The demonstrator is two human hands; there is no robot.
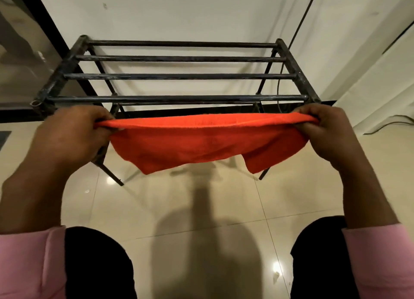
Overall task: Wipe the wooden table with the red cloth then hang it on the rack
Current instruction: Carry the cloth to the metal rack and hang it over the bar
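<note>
The red cloth [201, 142] is held stretched between both hands, its upper edge pulled taut and the rest hanging below them. One end is pinched in the curled fingers of the left hand [69, 135], the other gripped by the right hand [331, 130]. The black metal rack [177, 76] stands just beyond the hands, its bars bare. The glossy tiled floor [201, 209] lies beneath the hands.
</note>
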